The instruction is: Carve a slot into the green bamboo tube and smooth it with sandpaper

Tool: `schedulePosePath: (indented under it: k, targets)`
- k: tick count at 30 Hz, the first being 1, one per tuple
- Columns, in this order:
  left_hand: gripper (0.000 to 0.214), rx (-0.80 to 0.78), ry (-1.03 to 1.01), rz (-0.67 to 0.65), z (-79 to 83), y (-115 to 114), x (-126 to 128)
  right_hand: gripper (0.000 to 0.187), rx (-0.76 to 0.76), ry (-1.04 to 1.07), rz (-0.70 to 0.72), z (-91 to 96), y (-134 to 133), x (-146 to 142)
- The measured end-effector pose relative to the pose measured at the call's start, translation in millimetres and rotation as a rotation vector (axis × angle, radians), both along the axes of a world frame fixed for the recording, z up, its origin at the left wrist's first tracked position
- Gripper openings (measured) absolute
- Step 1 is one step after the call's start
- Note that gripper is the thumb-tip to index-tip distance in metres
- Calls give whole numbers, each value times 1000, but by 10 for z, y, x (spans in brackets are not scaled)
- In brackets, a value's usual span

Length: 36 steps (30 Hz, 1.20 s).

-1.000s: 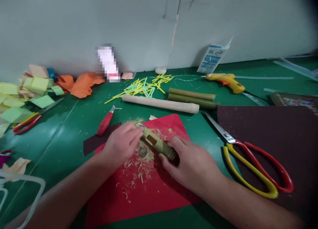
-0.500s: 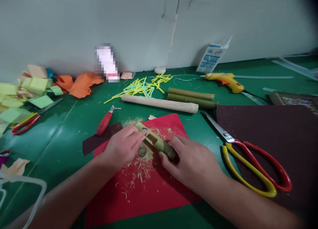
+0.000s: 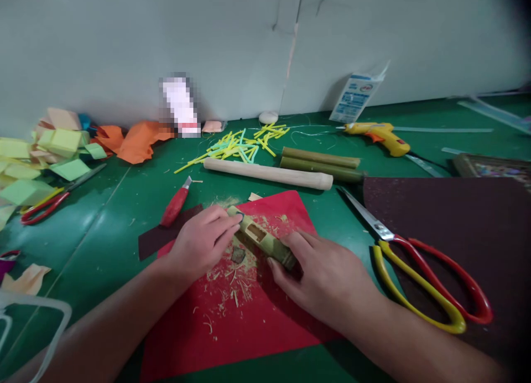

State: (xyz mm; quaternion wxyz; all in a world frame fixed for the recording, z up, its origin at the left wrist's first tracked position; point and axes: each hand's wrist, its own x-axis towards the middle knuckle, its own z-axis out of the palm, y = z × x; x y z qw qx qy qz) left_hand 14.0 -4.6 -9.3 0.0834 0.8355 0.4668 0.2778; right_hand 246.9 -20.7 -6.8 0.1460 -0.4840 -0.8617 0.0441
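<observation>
A short bamboo tube (image 3: pixel 271 242) with a rectangular opening cut in its side lies slantwise between my hands over a red sheet (image 3: pixel 249 338). Around its near right end, my right hand (image 3: pixel 323 267) is closed, thumb below and fingers on top. My left hand (image 3: pixel 207 233) pinches at the far left end, where something small and dark shows by the fingertips; I cannot make out what it is. Pale shavings (image 3: pixel 236 283) and a small greyish square piece (image 3: pixel 238 254) are scattered beneath the tube.
Left of my hands lies a red-handled carving knife (image 3: pixel 176 203). Large scissors (image 3: pixel 415 272) rest on the right. Behind are a pale wooden stick (image 3: pixel 265 174), green bamboo lengths (image 3: pixel 321 164), yellow strips (image 3: pixel 232 146) and a yellow glue gun (image 3: pixel 379 135). Folded papers (image 3: pixel 50 150) crowd the left.
The bamboo tube has turned slightly, so its cut opening faces me more. Both hands stay in nearly the same places on it.
</observation>
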Motion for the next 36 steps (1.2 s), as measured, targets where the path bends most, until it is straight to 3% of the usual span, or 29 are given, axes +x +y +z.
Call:
schedulePosePath:
  k: [7, 14, 21, 28, 33, 36]
  targets:
    - [22, 29, -18, 104, 10, 97, -62, 20, -35, 0, 5, 32, 27, -18]
    - [25, 27, 79, -68, -6, -70, 88, 16, -94, 82, 53, -42, 4, 1]
    - [24, 35, 35, 33, -10, 53, -23, 22, -113, 63, 54, -18, 8, -4]
    - [23, 40, 8, 48, -16, 37, 5, 18, -59, -27, -12, 33, -33, 37]
    - [25, -3, 42, -29, -7, 7, 64, 14, -47, 1, 6, -18, -41, 27]
    - [24, 23, 57, 28, 6, 18, 52, 14, -63, 17, 6, -29, -47, 19]
